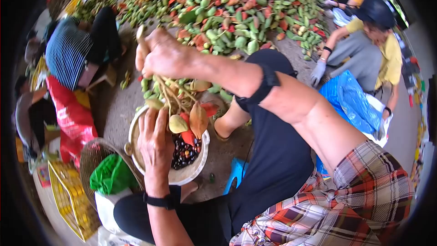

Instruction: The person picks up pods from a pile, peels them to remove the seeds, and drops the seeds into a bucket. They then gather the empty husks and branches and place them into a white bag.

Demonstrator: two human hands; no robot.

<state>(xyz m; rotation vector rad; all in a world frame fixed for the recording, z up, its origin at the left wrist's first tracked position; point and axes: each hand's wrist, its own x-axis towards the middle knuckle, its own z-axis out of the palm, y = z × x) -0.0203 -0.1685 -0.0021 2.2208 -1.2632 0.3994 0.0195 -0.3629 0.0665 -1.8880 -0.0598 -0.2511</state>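
Note:
My right hand [159,54] is closed in a fist round the stems of a bunch of seed pods [177,102], held over a bucket. Green, red and brownish-orange pods hang from it, among them a pale green pod [177,124] and an orange-brown pod [199,120]. My left hand [154,139] is below, its back towards me, with slightly bent fingers apart and fingertips right at the pods; its thumb is hidden. Dark, shiny seeds [185,155] lie in the cream-coloured bucket [205,143].
A large heap of green and red pods [246,13] covers the ground ahead. People sit on both sides, one in a yellow shirt [390,59] by a blue plastic bag [350,102]. On the left are a yellow crate [73,196], a woven basket [86,159] and a red sack [68,114].

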